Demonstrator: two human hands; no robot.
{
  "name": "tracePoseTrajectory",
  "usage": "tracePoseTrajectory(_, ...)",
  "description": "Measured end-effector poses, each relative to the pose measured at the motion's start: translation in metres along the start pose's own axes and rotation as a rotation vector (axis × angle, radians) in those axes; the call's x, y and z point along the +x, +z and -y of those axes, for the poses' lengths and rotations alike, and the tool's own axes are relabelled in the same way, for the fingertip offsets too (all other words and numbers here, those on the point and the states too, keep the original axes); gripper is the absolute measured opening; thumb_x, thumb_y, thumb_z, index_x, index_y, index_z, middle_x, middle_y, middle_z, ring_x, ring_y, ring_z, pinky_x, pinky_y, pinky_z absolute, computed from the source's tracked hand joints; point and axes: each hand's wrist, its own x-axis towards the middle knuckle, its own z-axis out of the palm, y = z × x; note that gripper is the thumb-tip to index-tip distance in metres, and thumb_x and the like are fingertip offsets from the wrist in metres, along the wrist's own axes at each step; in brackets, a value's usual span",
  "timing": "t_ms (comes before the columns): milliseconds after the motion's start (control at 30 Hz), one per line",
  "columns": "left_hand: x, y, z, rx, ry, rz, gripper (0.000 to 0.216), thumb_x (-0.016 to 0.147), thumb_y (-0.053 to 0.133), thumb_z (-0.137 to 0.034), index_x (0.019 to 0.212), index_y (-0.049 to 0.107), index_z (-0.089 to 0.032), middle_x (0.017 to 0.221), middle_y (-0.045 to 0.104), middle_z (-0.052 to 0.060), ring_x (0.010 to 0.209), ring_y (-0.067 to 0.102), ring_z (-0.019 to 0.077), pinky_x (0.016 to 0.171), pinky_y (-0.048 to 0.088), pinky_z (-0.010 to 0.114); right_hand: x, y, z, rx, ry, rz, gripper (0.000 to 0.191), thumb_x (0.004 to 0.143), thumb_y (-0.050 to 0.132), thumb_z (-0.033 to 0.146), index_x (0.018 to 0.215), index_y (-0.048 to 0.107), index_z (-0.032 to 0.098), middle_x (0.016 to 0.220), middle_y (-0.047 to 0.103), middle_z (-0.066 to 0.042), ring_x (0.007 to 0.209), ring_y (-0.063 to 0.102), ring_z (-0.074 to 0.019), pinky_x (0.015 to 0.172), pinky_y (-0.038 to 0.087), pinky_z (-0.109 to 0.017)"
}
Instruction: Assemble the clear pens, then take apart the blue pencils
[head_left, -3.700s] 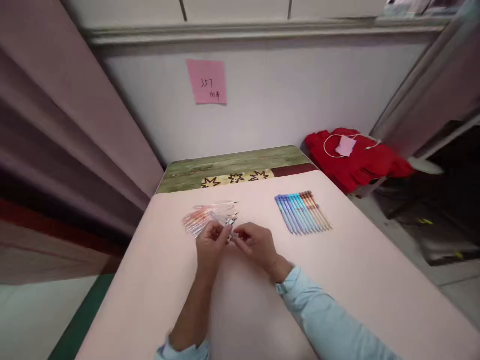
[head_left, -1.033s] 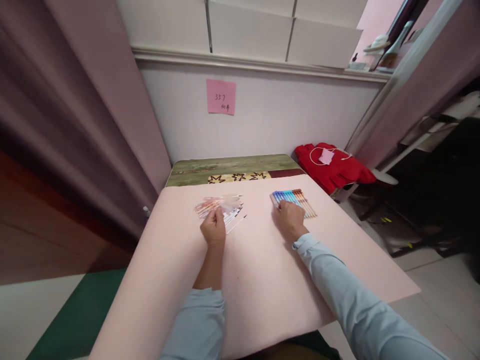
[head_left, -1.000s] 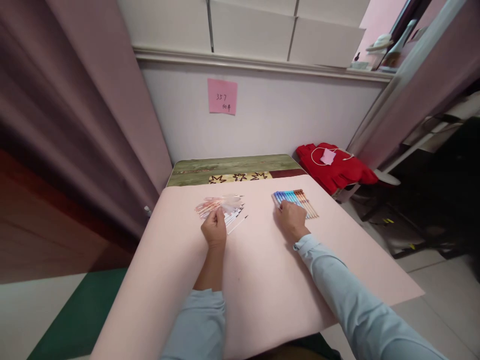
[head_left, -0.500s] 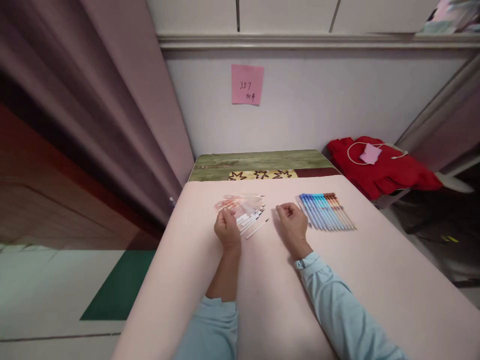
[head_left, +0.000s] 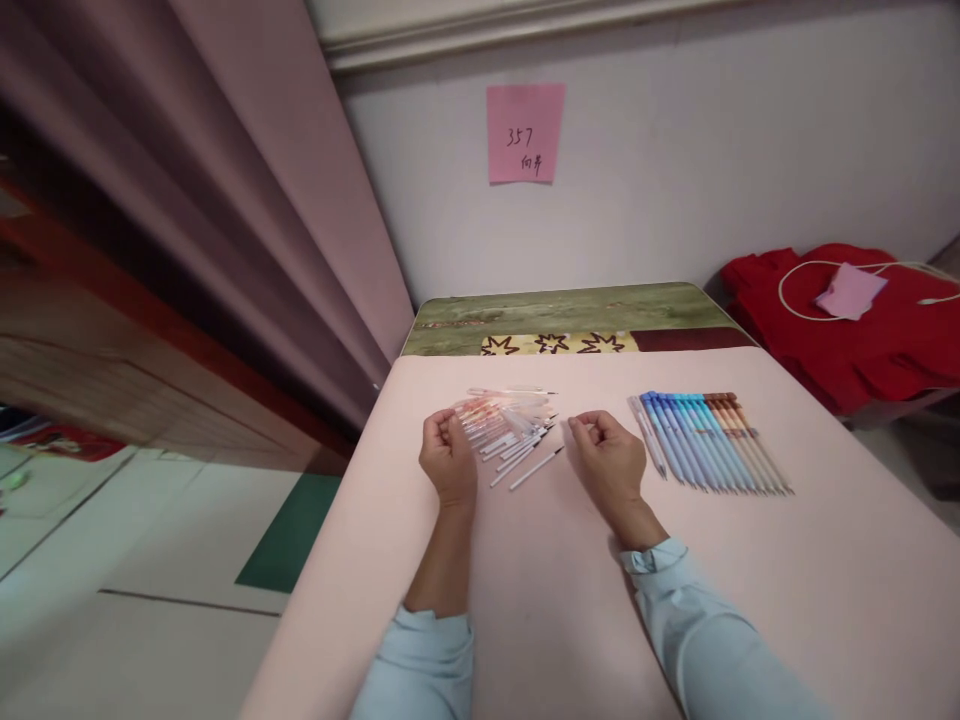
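Observation:
My left hand (head_left: 448, 462) rests on the pink table (head_left: 750, 580) with its fingers curled at the left end of a loose pile of clear pen barrels and white refills (head_left: 510, 425). Whether it grips one I cannot tell. My right hand (head_left: 611, 460) lies to the right of the pile, fingers curled in, with nothing visible in it. One white refill (head_left: 536, 468) lies apart between the hands. A neat row of blue and brown pens (head_left: 709, 440) lies just right of my right hand.
A green patterned table (head_left: 562, 310) adjoins the far edge. Red cloth with a white cord and pink card (head_left: 847, 320) lies at the right. A pink note (head_left: 525, 132) hangs on the wall; a curtain (head_left: 247, 200) hangs left.
My right hand has come back from the row of pens toward the pile. My left hand stayed at the pile. The view has tilted down and closer.

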Motion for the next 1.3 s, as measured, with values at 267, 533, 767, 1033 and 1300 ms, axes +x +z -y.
tracePoseTrajectory(267, 0.007, -0.007, 0.02, -0.04, 0.002, -0.074, 0.018, 0.079, 0.052, -0.018, 0.087, 0.068, -0.019, 0.094, 0.068, 0.004, 0.088, 0.062, 0.0168, 0.082, 0.049, 0.029, 0.0, 0.001, 0.001, 0.044, -0.027, 0.011, 0.031, 0.084, 0.061, 0.051, 0.079, 0.072, 0.023, 0.051, 0.053, 0.005, 0.051, 0.052, -0.0132, 0.053, 0.031, -0.025)
tracePoseTrajectory(533, 0.005, -0.006, 0.023, -0.113, -0.071, -0.082, 0.017, 0.079, 0.053, -0.017, 0.086, 0.068, -0.018, 0.09, 0.068, 0.003, 0.087, 0.062, 0.0167, 0.082, 0.05, 0.03, 0.0, 0.001, 0.003, 0.073, -0.041, 0.003, 0.03, 0.085, 0.061, 0.05, 0.08, 0.072, 0.022, 0.05, 0.053, 0.005, 0.05, 0.052, -0.0129, 0.053, 0.032, -0.024)
tracePoseTrajectory(767, -0.009, -0.003, -0.003, 0.049, 0.27, 0.072, 0.014, 0.087, 0.056, -0.025, 0.089, 0.069, -0.019, 0.09, 0.066, 0.003, 0.084, 0.06, 0.0161, 0.079, 0.048, 0.029, 0.003, -0.001, 0.002, 0.069, -0.219, 0.235, 0.018, 0.084, 0.066, 0.041, 0.082, 0.074, 0.025, 0.06, 0.06, 0.004, 0.056, 0.056, -0.0126, 0.055, 0.036, -0.024)
tracePoseTrajectory(1033, -0.005, 0.0, 0.002, 0.249, 0.434, 0.181, 0.018, 0.09, 0.058, -0.031, 0.097, 0.071, -0.022, 0.101, 0.068, 0.007, 0.1, 0.06, 0.0222, 0.092, 0.047, 0.038, 0.004, -0.003, -0.003, 0.017, -0.559, 0.591, 0.015, 0.075, 0.08, 0.028, 0.089, 0.076, 0.031, 0.093, 0.072, 0.002, 0.078, 0.067, -0.014, 0.066, 0.044, -0.024)
tracePoseTrajectory(1300, -0.019, 0.011, 0.001, 0.667, 0.635, 0.43, 0.042, 0.092, 0.051, -0.021, 0.131, 0.061, -0.033, 0.159, 0.034, 0.008, 0.141, 0.032, 0.0362, 0.11, 0.025, 0.061, 0.004, -0.001, 0.0, 0.064, -0.501, 0.574, 0.004, 0.078, 0.078, 0.027, 0.081, 0.075, 0.027, 0.084, 0.07, 0.002, 0.072, 0.065, -0.0125, 0.064, 0.043, -0.023)
